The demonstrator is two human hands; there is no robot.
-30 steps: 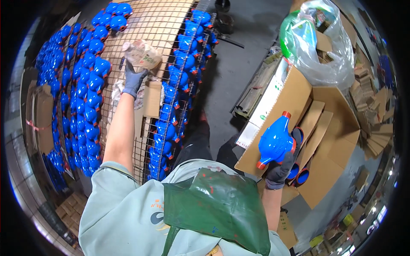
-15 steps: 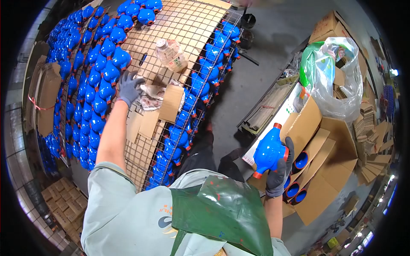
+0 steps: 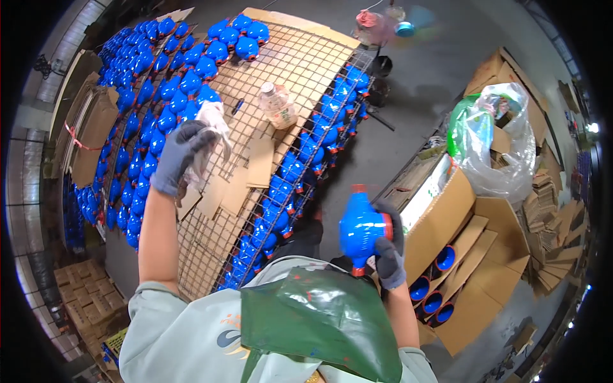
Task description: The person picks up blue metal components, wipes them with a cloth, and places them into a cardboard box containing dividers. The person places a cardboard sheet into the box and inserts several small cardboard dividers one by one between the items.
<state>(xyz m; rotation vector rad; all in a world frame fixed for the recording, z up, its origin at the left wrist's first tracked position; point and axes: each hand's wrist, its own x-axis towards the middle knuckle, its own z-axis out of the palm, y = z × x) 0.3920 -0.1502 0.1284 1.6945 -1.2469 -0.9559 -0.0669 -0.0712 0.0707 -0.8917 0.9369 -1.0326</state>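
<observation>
My left hand [image 3: 179, 156], in a grey glove, is closed around a whitish stained rag [image 3: 216, 121], lifted over the wire mesh rack [image 3: 207, 255]. In my gloved right hand [image 3: 391, 255] is a blue water meter body [image 3: 357, 223] with red ends, gripped by its red-rimmed side and held upright in front of my green apron [image 3: 319, 325]. Loose cardboard pieces [image 3: 260, 159] lie on the rack to the right of the rag. Many more blue bodies [image 3: 169, 118] stand in rows to the left of my left hand.
A plastic bottle [image 3: 279, 110] stands on the rack. More blue bodies [image 3: 281, 191] line a lower level along its right edge. To my right, an open carton [image 3: 488, 303] holds several blue pieces between cardboard dividers. Behind it sits a clear plastic bag [image 3: 504, 153].
My left hand has picked the rag up off the rack and raised it. My right hand has brought the blue water meter body leftward, away from the carton and closer to my middle.
</observation>
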